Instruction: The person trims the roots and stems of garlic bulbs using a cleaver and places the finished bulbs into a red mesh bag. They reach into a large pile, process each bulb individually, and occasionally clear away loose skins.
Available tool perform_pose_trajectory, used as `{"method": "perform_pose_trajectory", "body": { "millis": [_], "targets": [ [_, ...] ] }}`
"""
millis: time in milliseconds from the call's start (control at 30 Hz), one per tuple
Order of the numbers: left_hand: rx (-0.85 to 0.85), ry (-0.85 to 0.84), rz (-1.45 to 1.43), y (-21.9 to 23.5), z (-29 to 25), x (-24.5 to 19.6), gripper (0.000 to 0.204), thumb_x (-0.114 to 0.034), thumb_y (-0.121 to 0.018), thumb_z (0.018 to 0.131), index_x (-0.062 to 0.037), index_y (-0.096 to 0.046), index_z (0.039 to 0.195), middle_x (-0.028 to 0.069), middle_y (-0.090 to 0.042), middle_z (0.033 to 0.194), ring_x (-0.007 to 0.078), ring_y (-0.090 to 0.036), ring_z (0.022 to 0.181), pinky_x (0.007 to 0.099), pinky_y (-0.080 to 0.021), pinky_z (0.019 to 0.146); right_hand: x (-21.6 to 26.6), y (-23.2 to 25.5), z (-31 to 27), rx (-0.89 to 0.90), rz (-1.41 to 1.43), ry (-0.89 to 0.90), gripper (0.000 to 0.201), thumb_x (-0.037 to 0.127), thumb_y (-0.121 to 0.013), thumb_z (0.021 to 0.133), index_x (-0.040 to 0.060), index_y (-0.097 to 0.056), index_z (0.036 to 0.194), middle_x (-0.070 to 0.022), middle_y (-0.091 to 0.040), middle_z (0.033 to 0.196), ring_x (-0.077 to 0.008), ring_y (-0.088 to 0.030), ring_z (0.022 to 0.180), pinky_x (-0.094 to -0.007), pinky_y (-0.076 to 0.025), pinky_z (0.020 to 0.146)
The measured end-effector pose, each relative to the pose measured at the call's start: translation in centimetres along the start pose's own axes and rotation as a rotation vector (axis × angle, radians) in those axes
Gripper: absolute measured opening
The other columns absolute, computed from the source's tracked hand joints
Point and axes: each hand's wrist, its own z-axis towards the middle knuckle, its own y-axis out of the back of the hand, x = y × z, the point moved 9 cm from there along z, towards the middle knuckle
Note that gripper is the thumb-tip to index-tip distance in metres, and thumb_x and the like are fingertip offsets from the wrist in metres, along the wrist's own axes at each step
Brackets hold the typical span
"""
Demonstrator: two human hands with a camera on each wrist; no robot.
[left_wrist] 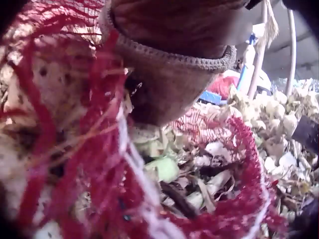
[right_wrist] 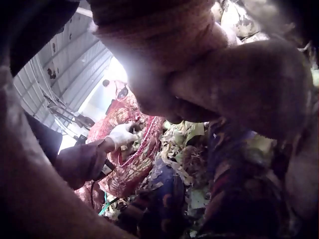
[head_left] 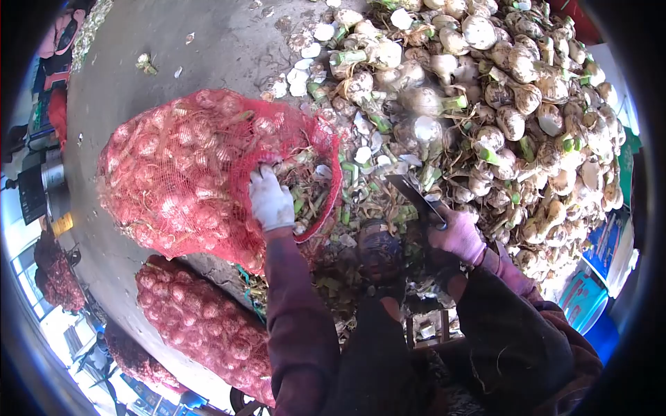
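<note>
My left hand [head_left: 271,200], in a whitish work glove, reaches into the mouth of a red mesh bag [head_left: 173,163] packed with pale bulbs. Its fingertips lie against the mesh and are partly hidden; I cannot tell whether they hold anything. The right wrist view also shows this left hand [right_wrist: 122,135] behind the bag's rim [right_wrist: 142,149]. In the left wrist view the glove cuff [left_wrist: 164,64] is close, with red mesh strands in front. My right hand [head_left: 456,236], in a soiled pinkish glove, grips a knife [head_left: 415,198], its blade slanting toward the bag.
At the right rises a large heap of pale bulbs [head_left: 513,121] with trimmed necks. Cut stems and papery skins [head_left: 378,201] litter the ground around my shoes [head_left: 380,253]. A second filled mesh bag [head_left: 201,322] lies behind the first, beside my left forearm.
</note>
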Motion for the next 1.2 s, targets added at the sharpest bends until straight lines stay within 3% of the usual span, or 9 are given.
{"method": "perform_pose_trajectory", "body": {
  "millis": [267,400,533,600,700,800,1000,1067,1200],
  "targets": [
    [-0.052,0.129,-0.069,0.1,0.1,1.4,0.036,-0.016,-0.067,0.069,-0.002,-0.052,0.1,0.0184,-0.051,0.102,0.0372,-0.053,0.093,0.0453,-0.045,0.078,1.1,0.9,-0.2,-0.003,0.035,-0.031,0.03,0.026,-0.066,0.063,0.0095,-0.063,0.087,-0.0184,-0.06,0.064,-0.037,-0.06,0.063,-0.0423,-0.049,0.058],
    [-0.258,-0.285,-0.159,1.9,-3.2,-3.4,0.028,-0.022,-0.062,0.067,-0.004,-0.056,0.088,0.017,-0.055,0.09,0.0339,-0.053,0.087,0.0451,-0.044,0.075,1.3,1.1,-0.3,-0.07,-0.001,0.062,0.042,0.021,-0.066,0.065,0.0075,-0.062,0.105,-0.0172,-0.057,0.058,-0.0294,-0.059,0.051,-0.0366,-0.047,0.051],
    [0.19,-0.287,-1.091,-0.1,-5.8,-8.6,0.036,-0.012,-0.065,0.067,-0.0009,-0.059,0.101,0.0117,-0.06,0.088,0.0274,-0.059,0.078,0.0367,-0.047,0.073,3.4,2.9,-0.6,-0.21,0.065,0.119,0.023,0.017,-0.067,0.071,0.005,-0.063,0.09,-0.0153,-0.054,0.055,-0.0282,-0.058,0.049,-0.0353,-0.046,0.049],
    [0.578,-0.038,-1.65,-1.9,-8.1,-11.3,0.032,-0.001,-0.057,0.072,0.0033,-0.057,0.104,0.0039,-0.06,0.091,0.0143,-0.057,0.084,0.028,-0.047,0.073,3.9,4.0,-0.7,-0.227,0.118,0.088,0.021,0.02,-0.067,0.067,0.0085,-0.06,0.083,-0.0131,-0.058,0.059,-0.033,-0.06,0.056,-0.0389,-0.047,0.052],
    [0.912,0.262,-2.047,-4.5,-12.3,-13.1,0.033,0.003,-0.053,0.073,0.0045,-0.055,0.106,0.0077,-0.061,0.092,0.0158,-0.059,0.083,0.0286,-0.048,0.077,6.1,4.7,-0.9,-0.316,0.062,0.283,0.016,0.017,-0.067,0.066,0.0085,-0.058,0.077,-0.0105,-0.054,0.058,-0.0316,-0.057,0.053,-0.0396,-0.045,0.049],
    [0.824,0.374,-1.935,-4.4,-13.8,-12.8,0.032,0.003,-0.052,0.075,0.0047,-0.055,0.107,0.0091,-0.062,0.094,0.016,-0.059,0.084,0.029,-0.048,0.08,8.2,5.0,-1.3,-0.29,-0.046,0.43,0.019,0.018,-0.066,0.064,0.0087,-0.056,0.076,-0.0096,-0.051,0.062,-0.0306,-0.056,0.056,-0.0404,-0.044,0.051],
    [0.708,0.083,-1.714,-5.0,-14.0,-13.3,0.035,-0.012,-0.071,0.075,0.003,-0.06,0.104,0.0075,-0.065,0.097,0.0152,-0.062,0.084,0.0296,-0.05,0.076,9.8,2.5,-0.9,-0.131,-0.408,0.532,0.031,0.026,-0.067,0.062,0.0082,-0.055,0.084,-0.0096,-0.056,0.073,-0.0294,-0.059,0.066,-0.0405,-0.046,0.062],
    [0.513,-0.132,-1.278,-3.1,-13.2,-13.3,0.023,-0.014,-0.072,0.074,-0.0015,-0.066,0.093,0.0065,-0.067,0.09,0.0147,-0.063,0.08,0.0308,-0.05,0.073,9.5,1.6,-0.6,-0.07,-0.448,0.489,0.034,0.026,-0.068,0.061,0.0084,-0.055,0.087,-0.0092,-0.056,0.077,-0.0286,-0.059,0.069,-0.0398,-0.046,0.063],
    [0.428,-0.139,-1.275,-3.2,-13.3,-13.1,0.024,-0.018,-0.074,0.069,-0.0055,-0.068,0.089,0.0085,-0.068,0.085,0.0218,-0.064,0.077,0.034,-0.049,0.071,9.5,1.1,-0.7,-0.038,-0.518,0.447,0.036,0.026,-0.069,0.061,0.0088,-0.054,0.089,-0.0082,-0.056,0.081,-0.0274,-0.06,0.071,-0.04,-0.046,0.065]
  ]
}}
